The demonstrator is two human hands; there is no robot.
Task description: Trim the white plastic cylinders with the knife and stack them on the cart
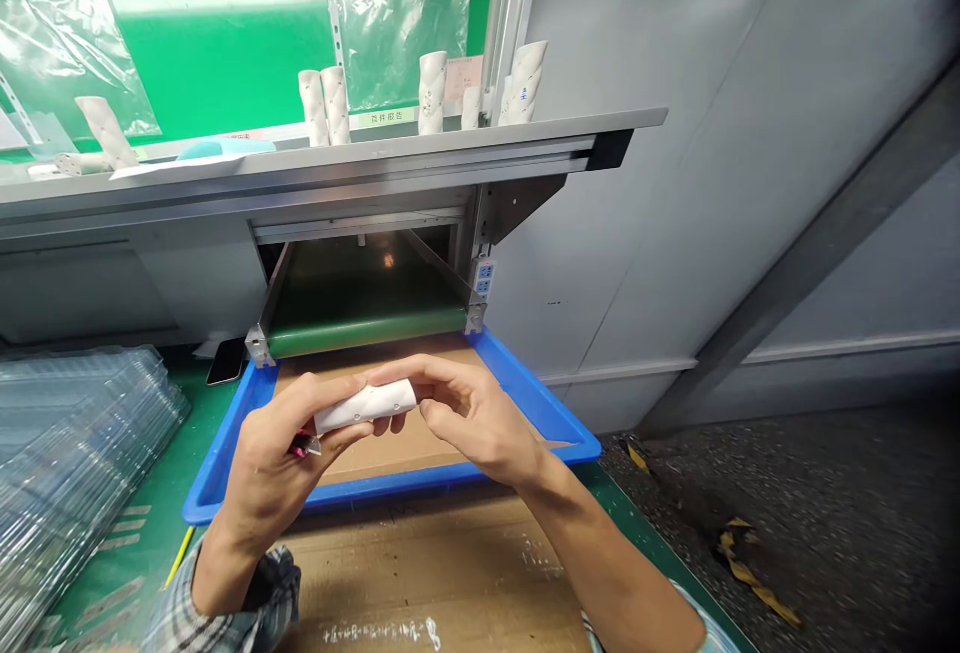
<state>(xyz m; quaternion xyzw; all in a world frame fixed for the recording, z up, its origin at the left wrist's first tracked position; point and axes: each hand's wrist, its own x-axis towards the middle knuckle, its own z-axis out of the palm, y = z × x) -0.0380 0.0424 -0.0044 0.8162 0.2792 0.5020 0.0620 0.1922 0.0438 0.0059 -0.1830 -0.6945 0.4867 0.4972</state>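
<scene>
A white cylindrical tube with small dark marks [365, 406] lies crosswise between both hands, just above a blue plastic tray [390, 485]. My left hand [289, 453] grips its left end, and a small pink item [300, 445] pokes out under that hand. It may be a tool, but I cannot tell. My right hand [472, 413] holds the tube's right end with its fingertips. Brown cardboard [390, 443] lines the tray below.
Several similar white tubes [433, 93] stand on a grey metal shelf [375, 155] ahead. A green conveyor belt [367, 330] runs under it. Stacked clear plastic trays [75, 443] lie left, a phone [226, 361] sits behind the tray, and a grey wall panel [675, 183] stands right.
</scene>
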